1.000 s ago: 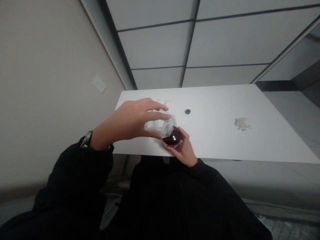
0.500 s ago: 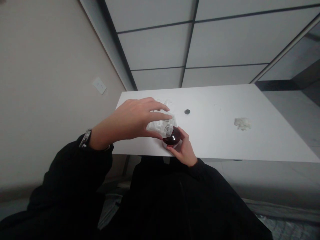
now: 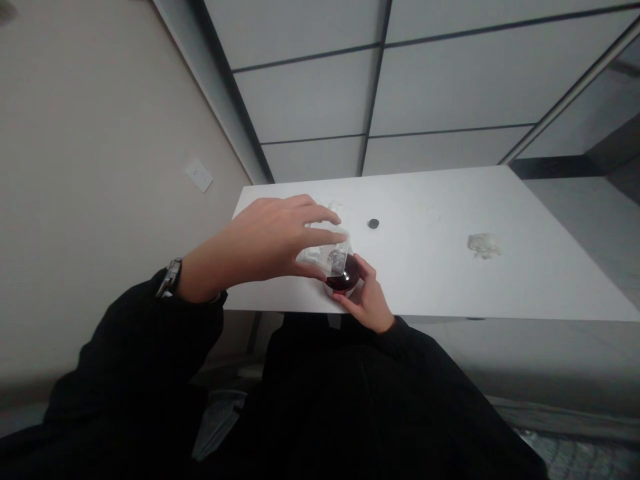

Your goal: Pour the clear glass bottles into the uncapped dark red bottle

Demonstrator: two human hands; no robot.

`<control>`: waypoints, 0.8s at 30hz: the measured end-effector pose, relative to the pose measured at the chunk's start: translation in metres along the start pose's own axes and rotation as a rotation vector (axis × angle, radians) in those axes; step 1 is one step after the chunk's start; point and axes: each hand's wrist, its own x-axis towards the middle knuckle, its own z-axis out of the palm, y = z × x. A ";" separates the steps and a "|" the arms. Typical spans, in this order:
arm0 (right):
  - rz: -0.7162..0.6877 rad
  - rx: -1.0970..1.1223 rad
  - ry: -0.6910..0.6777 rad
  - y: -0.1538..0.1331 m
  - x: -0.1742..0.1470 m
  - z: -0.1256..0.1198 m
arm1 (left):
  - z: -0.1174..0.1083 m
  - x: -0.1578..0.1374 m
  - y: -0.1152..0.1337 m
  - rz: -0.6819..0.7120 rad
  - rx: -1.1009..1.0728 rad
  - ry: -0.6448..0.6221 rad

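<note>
My left hand (image 3: 285,237) reaches across from the left, palm down, with thumb and fingers curved around a clear plastic container (image 3: 327,259). The container is tilted, and its lower right end is right at a round, shiny, dark red object (image 3: 346,279). My right hand (image 3: 369,303) holds this object from the right side near the table's front edge, its thumb in front and fingers behind. A pale edge shows beneath the dark red surface. Whether that surface is liquid or solid, I cannot tell. Part of the clear container is hidden behind my left fingers.
Both hands are above a white table (image 3: 420,280). A small dark round disc (image 3: 373,224) lies behind them. Crumpled, whitish see-through material (image 3: 484,245) rests at the right, with more clear material (image 3: 333,205) behind my left hand. A wall (image 3: 125,167) stands at left.
The clear container has turned slightly, and its end lies a little further over the dark red object. Both hands keep nearly the same place and grip.
</note>
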 end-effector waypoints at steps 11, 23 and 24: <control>-0.001 0.004 0.022 -0.001 0.000 0.000 | -0.009 0.009 0.007 0.007 0.010 -0.059; 0.017 0.043 0.015 -0.005 0.002 -0.001 | -0.012 0.014 0.010 0.021 0.021 -0.080; 0.018 0.043 0.016 -0.005 0.002 -0.001 | -0.013 0.014 0.010 0.023 0.028 -0.084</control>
